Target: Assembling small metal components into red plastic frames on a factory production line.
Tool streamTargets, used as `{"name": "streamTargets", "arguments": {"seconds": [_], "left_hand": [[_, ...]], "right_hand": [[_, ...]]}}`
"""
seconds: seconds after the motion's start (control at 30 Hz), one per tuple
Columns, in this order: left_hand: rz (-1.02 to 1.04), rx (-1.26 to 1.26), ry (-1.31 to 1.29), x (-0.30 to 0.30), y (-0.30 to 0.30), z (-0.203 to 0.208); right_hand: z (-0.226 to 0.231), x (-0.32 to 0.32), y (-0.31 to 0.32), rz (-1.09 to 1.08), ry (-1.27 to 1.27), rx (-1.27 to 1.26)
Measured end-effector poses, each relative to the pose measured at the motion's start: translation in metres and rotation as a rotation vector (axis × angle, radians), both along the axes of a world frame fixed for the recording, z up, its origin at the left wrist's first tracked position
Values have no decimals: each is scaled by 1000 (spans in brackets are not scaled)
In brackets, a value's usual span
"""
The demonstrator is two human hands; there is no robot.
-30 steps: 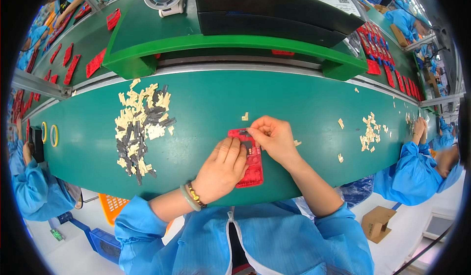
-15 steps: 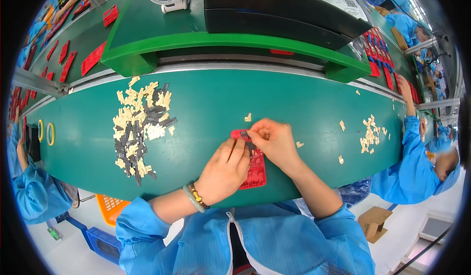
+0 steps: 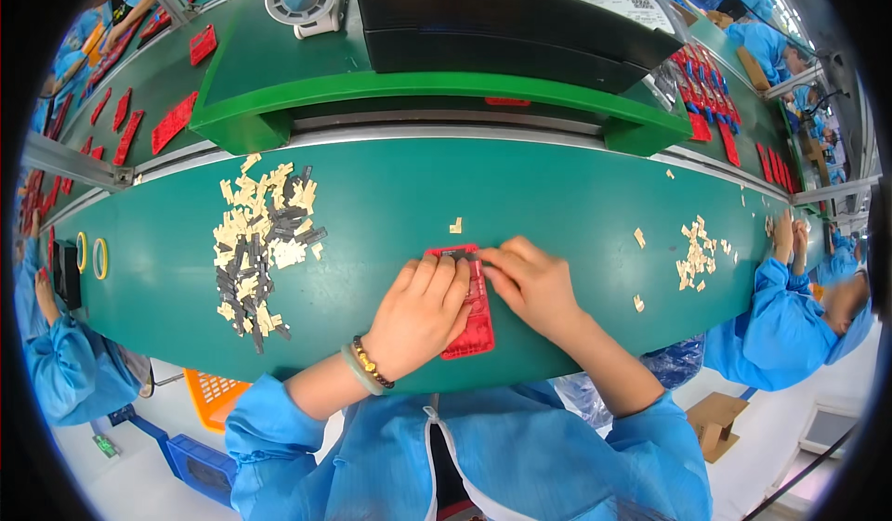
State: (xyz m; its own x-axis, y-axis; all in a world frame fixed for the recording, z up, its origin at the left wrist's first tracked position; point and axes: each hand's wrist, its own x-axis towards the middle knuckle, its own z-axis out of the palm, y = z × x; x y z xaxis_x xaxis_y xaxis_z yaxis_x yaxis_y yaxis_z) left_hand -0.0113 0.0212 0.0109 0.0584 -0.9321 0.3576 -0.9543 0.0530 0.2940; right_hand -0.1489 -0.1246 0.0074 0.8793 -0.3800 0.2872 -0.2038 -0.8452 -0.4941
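A red molded plastic shell point(image 3: 477, 333) lies on the green table in front of me, its long side running away from me. My left hand point(image 3: 416, 315) rests across the shell's left side and holds it, fingers bent over the upper half. At the shell's far end a dark strip point(image 3: 459, 254) shows by the left fingertips. My right hand point(image 3: 539, 287) is closed in a pinch at the far right corner of the shell; whatever is between thumb and finger cannot be made out. One cream L-shaped piece point(image 3: 456, 226) lies just beyond the shell.
A heap of cream and dark grey pieces point(image 3: 255, 242) lies to the left. More cream pieces point(image 3: 697, 253) are scattered at the right, near a co-worker's hands point(image 3: 790, 238). A green shelf point(image 3: 418, 84) spans the back, bearing a black box point(image 3: 502, 33) and white fan point(image 3: 302, 1).
My right hand's fingertips have shifted to the shell's far right corner. The dark strip is less visible between them. The co-worker at the right has drawn a reaching arm back.
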Motion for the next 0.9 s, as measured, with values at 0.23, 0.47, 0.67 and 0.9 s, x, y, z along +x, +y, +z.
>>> {"name": "streamTargets", "arguments": {"seconds": [0.23, 0.47, 0.67, 0.9], "left_hand": [[18, 28, -50, -10, -18, -2], [86, 86, -225, -16, -18, 2], [107, 180, -60, -14, 9, 15], [-166, 381, -250, -5, 42, 5]], "right_hand": [[-20, 35, -49, 345, 32, -241], [-1, -43, -69, 179, 90, -522], [16, -149, -85, -464, 296, -513], [-16, -60, 0, 183, 201, -167]]}}
